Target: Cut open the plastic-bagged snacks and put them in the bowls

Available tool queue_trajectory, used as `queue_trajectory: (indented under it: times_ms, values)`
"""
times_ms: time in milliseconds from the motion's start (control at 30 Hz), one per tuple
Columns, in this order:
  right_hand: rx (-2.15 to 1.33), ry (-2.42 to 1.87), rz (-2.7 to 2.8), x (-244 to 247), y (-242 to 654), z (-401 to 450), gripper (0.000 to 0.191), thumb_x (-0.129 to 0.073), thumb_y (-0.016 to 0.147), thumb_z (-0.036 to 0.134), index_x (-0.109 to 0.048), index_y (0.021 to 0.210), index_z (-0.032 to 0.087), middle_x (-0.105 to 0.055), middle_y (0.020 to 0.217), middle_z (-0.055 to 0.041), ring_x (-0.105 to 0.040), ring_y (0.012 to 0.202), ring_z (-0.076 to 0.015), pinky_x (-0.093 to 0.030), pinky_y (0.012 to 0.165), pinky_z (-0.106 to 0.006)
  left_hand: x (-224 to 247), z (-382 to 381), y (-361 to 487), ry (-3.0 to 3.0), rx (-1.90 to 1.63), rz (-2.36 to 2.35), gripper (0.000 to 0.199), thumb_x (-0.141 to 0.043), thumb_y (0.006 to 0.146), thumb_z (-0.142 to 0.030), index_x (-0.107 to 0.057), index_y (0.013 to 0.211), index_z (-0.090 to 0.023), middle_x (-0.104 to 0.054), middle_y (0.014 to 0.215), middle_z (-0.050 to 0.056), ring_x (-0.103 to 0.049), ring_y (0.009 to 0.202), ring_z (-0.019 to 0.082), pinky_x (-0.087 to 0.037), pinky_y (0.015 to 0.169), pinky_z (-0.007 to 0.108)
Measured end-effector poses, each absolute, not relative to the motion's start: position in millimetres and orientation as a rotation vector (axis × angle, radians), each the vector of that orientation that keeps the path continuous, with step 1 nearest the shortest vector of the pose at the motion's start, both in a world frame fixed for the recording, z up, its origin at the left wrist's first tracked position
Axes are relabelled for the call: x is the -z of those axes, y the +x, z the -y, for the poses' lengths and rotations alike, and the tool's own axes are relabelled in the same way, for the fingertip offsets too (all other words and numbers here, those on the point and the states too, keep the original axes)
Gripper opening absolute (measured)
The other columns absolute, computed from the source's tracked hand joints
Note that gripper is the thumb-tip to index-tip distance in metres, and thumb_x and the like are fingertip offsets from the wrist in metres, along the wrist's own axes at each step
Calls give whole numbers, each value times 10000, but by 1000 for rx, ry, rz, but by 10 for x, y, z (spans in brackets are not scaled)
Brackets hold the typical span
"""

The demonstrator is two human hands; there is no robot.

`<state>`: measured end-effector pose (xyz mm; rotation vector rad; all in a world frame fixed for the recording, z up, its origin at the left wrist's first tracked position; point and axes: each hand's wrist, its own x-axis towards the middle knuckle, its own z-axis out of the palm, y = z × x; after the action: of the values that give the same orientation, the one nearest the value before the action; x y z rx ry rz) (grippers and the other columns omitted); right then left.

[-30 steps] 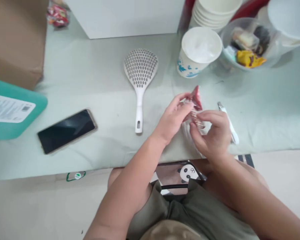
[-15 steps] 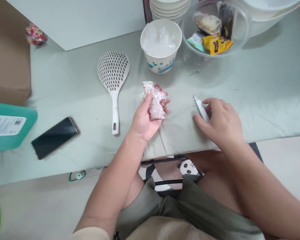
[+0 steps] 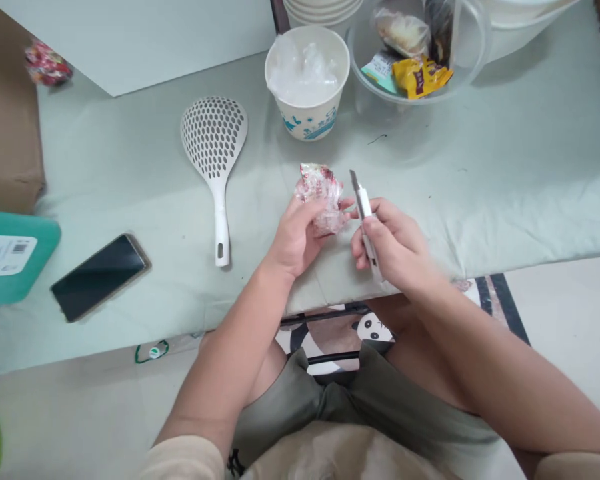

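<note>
at the near side, pale floor [image 3: 95, 413] extends below the edge of a light green tablecloth [image 3: 480, 200] with shallow creases; a panda-print panel [image 3: 333, 333] shows below the same edge. the left hand [image 3: 299, 233] grasps a crumpled, clear-and-red wrapper [image 3: 321, 193] over the cloth, near the centre; its print is too small to read. the right hand [image 3: 396, 245], just to the right, grips a white utility knife [image 3: 365, 205], metal blade exposed and pointing far. on the left lie a dark-screened phone [image 3: 100, 277] and a green container [image 3: 43, 250]; the container bears a white label [image 3: 6, 255] with a dark code block and illegible text. a white skimmer [image 3: 216, 160] lies left of centre. farther: a paper cup [image 3: 307, 123] with blue printing; to its right, a clear bowl [image 3: 473, 75] holding a yellow packet [image 3: 421, 77] with unreadable dark lettering. far left: a white box [image 3: 150, 40].
</note>
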<state>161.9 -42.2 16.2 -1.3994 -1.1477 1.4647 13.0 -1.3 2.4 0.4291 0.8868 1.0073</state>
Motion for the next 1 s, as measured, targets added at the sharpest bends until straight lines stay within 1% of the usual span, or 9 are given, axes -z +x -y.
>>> queue_trajectory:
  times_ms: [67, 133, 333, 467, 533, 600, 733, 833, 1000]
  values:
    - [-1550, -1351, 1162, -140, 1542, 415, 303, -582, 957, 537, -549, 967, 236, -618, 594, 60, -570, 450, -109, -442, 481, -245, -33, 0, 150, 387, -1002, -883, 233, -586, 965, -354, -695, 1137, -241, -761, 1031, 38, -768, 1041, 219, -626, 846, 298]
    - [-1610, -1323, 1186, -115, 1477, 412, 304, -583, 951, 533, -548, 939, 231, -634, 604, 55, -587, 462, -108, -458, 493, -245, -27, -10, 164, 376, -992, -896, 268, -521, 1012, -398, -688, 1161, -250, -760, 1027, 41, -768, 1087, 234, -631, 865, 312]
    - [-1584, -1387, 1112, -60, 1376, 438, 295, -569, 954, 528, -525, 938, 237, -639, 598, 60, -575, 436, -106, -432, 439, -229, 18, -7, 163, 354, -1031, -853, 285, -586, 1007, -430, -670, 1208, -245, -772, 1115, 61, -761, 1171, 258, -630, 944, 337]
    - [-1547, -1425, 1110, -45, 1362, 439, 316, -573, 961, 558, -522, 940, 246, -629, 592, 63, -562, 422, -107, -431, 420, -229, 17, 8, 162, 446, -1003, -842, 266, -548, 1029, -430, -657, 1153, -222, -787, 1078, 66, -778, 1117, 254, -639, 768, 287]
    - [-1534, -1438, 1110, -39, 1353, 436, 336, -576, 961, 575, -520, 938, 245, -622, 590, 63, -567, 431, -108, -433, 427, -228, 12, 14, 163, 462, -1015, -844, 266, -558, 1024, -435, -658, 1140, -218, -782, 1133, 72, -780, 1103, 257, -628, 713, 275]
    - [-1531, -1434, 1103, -35, 1345, 435, 352, -583, 957, 589, -520, 941, 243, -615, 587, 66, -567, 436, -106, -426, 428, -223, 12, 17, 164, 445, -1045, -846, 256, -568, 1020, -425, -670, 1138, -222, -760, 1232, 72, -774, 1117, 257, -636, 755, 294]
    - [-1518, -1462, 1123, -39, 1338, 422, 377, -614, 935, 607, -529, 903, 241, -601, 568, 66, -561, 431, -106, -445, 435, -227, 19, 15, 163, 417, -1045, -860, 249, -566, 1023, -416, -688, 1150, -240, -722, 1358, 66, -740, 1210, 274, -630, 946, 382]
    - [-1494, -1519, 1151, -44, 1341, 400, 362, -636, 926, 558, -525, 797, 238, -613, 572, 45, -561, 431, -110, -446, 434, -240, 19, 11, 167, 425, -1025, -903, 272, -542, 1036, -441, -669, 1158, -234, -735, 1341, 73, -730, 1234, 290, -636, 939, 392]
    - [-1487, -1582, 1171, -43, 1346, 371, 368, -613, 931, 498, -556, 697, 220, -626, 580, 20, -573, 434, -117, -455, 435, -256, 17, -2, 183, 438, -1075, -946, 265, -517, 1050, -428, -653, 1127, -213, -754, 1262, 63, -759, 1153, 273, -633, 952, 387]
